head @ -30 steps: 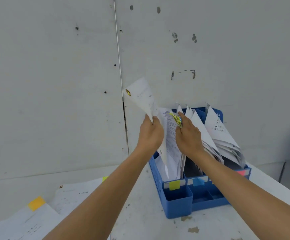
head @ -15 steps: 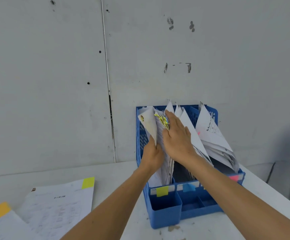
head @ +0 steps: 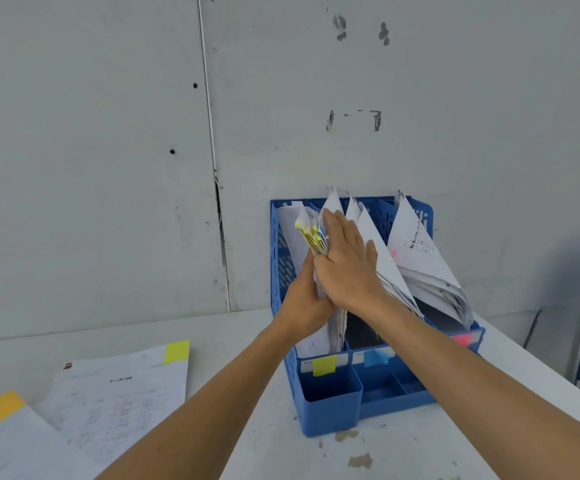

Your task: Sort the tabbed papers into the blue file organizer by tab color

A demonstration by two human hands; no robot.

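Pressing the yellow-tabbed papers (head: 311, 237) into the left slot of the blue file organizer (head: 330, 410), my right hand (head: 345, 268) flat, my left hand (head: 304, 301) against them, fingers hidden; two tabbed sheets (head: 119, 386) lie unsorted, near left

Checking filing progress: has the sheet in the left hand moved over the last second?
Yes. The sheet has gone down from above the blue file organizer's back rim into its leftmost slot, with the left hand gripping it.

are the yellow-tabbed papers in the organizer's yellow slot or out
In: the yellow-tabbed papers stand in the leftmost slot of the blue file organizer, behind its yellow label, bottoms down inside.
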